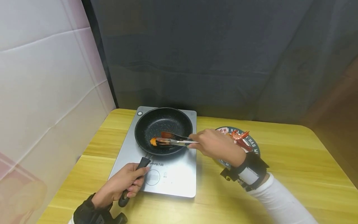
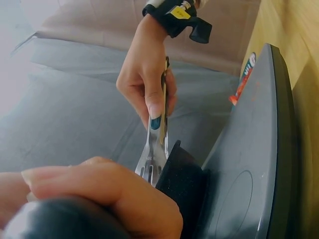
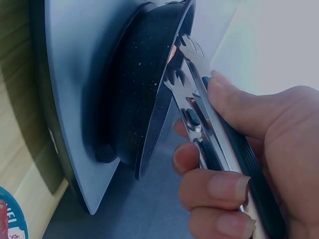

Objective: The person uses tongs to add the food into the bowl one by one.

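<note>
My left hand (image 1: pixel 126 182) grips the black handle (image 1: pixel 144 163) of a dark speckled frying pan (image 1: pixel 163 119). Metal tongs (image 1: pixel 179 142) are held in my right hand (image 1: pixel 216 145), thumb on one arm and fingers round the other, as the right wrist view shows. Their tips reach down into the near side of the pan, beside a small orange piece of food (image 1: pixel 153 142). Whether the tips clasp that piece I cannot tell. In the left wrist view the pan wall (image 2: pixel 182 184) hides the tong ends.
Under the pan lies a flat silver induction cooker (image 1: pixel 181 183) on a wooden table (image 1: pixel 291 161). Partly behind my right forearm, a patterned plate (image 1: pixel 255 145) bears a red shrimp (image 1: pixel 240 135) and other red food. A dark curtain (image 1: pixel 209 62) hangs behind; a pale one (image 1: pixel 42 77) stands left.
</note>
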Available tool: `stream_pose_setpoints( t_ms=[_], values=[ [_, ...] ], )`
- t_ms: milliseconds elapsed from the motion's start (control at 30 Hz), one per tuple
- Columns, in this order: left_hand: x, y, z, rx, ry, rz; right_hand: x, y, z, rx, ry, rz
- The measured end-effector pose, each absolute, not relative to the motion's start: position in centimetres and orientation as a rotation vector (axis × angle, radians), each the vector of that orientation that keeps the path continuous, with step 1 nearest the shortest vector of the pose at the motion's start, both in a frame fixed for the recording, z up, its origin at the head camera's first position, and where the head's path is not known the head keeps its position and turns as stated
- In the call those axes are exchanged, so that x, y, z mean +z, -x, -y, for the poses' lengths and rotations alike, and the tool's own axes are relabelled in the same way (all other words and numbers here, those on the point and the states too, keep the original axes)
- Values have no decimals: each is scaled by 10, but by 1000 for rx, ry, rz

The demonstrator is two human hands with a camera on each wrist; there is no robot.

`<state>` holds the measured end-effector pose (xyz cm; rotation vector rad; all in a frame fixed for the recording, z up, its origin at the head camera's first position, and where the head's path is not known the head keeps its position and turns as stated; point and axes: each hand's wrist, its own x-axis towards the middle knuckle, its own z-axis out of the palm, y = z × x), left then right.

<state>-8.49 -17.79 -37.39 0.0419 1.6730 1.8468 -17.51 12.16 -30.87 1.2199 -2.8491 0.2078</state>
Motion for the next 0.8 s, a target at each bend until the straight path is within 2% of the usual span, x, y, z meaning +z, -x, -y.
stream_pose_setpoints(
  t_ms=[300,800],
  values=[
    [-375,85,178,1859,-64,-1658,-313,177,-115,104,-1336,2737],
    [-375,87,179,1841,-65,-1662,-311,179,-111,142,-1344,2807]
  ],
)
